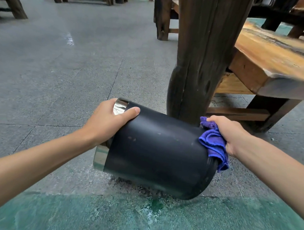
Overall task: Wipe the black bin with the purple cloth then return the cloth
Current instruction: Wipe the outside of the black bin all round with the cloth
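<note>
The black bin (160,150) lies tipped on its side just above the floor, its shiny metal rim pointing left and its base pointing right. My left hand (110,121) grips that rim, thumb over the black wall and fingers curled around the metal band. My right hand (229,133) holds the bunched purple cloth (214,144) against the base end of the bin. Part of the cloth hangs down past the bottom edge of the base. Small pale specks show on the bin's side wall.
A thick dark wooden post (203,56) stands right behind the bin. A wooden bench (273,61) juts out at the upper right. Grey tiled floor (53,74) stretches to the left, with a green painted strip (142,218) near me. More wooden furniture stands far back.
</note>
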Demonstrator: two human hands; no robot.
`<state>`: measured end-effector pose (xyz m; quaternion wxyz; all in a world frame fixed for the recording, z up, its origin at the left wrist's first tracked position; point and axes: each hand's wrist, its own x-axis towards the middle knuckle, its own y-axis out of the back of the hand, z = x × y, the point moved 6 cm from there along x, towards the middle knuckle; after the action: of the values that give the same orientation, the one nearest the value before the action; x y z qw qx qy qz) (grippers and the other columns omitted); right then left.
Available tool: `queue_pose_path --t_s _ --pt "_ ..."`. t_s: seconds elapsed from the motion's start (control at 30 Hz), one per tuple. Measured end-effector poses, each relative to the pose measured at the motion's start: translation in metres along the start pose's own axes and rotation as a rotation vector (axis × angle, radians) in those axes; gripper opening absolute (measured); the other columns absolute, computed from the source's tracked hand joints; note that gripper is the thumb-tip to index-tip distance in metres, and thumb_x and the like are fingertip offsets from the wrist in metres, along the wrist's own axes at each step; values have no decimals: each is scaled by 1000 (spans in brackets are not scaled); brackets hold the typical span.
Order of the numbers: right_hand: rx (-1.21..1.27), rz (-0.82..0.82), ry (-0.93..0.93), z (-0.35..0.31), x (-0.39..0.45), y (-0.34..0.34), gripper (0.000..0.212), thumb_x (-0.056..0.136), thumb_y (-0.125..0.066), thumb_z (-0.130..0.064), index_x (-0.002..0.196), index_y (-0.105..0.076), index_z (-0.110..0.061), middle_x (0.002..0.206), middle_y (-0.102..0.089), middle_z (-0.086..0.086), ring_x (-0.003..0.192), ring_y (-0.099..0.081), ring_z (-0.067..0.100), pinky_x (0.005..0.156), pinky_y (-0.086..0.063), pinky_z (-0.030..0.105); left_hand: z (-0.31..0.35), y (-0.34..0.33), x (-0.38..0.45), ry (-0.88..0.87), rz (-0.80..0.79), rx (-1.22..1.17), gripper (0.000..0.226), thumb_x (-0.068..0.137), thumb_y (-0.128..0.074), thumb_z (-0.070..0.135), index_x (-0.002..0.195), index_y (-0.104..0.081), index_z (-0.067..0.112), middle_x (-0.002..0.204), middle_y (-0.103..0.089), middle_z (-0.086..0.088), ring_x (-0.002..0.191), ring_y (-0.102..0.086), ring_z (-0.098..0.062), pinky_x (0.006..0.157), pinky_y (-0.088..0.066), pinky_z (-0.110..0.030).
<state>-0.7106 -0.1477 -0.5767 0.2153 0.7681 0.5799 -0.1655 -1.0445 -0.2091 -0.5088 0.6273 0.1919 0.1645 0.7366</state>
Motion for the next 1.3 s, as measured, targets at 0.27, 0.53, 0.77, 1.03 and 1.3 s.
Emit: queue_pose_path --t_s 0.27,0.53,0.77,1.03,1.3 --pt "-93 134 295 -16 5 10 25 79 -72 -30 93 -74 -9 90 -76 9 81 -67 25 82 -59 42 35 -15 29 -375 -24 269 28 93 -71 27 120 -71 28 139 -58 10 141 -43 -4 108 -42 -16" --pt "-477 229 732 -40 -7 9 12 88 -64 -41 99 -65 -36 97 -68 -17 89 -59 8 78 -43 26 67 -38 33 -624 -171 464 52 73 -65 69 113 -78 39 122 -70 24 144 -44 -10 122 -34 -44" --pt "-482 296 747 -51 12 22 10 92 -63 -36 101 -64 -33 103 -68 -7 96 -60 17 81 -45 33 95 -67 51 -617 -154 568 56 70 -70 78 115 -76 45 123 -70 26 126 -48 -1 124 -27 -47" --pt "-471 269 778 -25 4 33 22 96 -58 -39 115 -65 -33 111 -66 -5 105 -61 16 90 -47 33 109 -87 84 -497 -185 628 30 84 -71 58 108 -80 42 115 -77 18 117 -67 -11 103 -50 -37" --pt "-361 313 841 22 -31 21 33 102 -53 -30 133 -59 -24 134 -57 -4 127 -51 13 107 -41 34 108 -92 97 -322 -228 611 20 88 -70 55 100 -81 44 105 -79 13 105 -67 -16 95 -53 -37"
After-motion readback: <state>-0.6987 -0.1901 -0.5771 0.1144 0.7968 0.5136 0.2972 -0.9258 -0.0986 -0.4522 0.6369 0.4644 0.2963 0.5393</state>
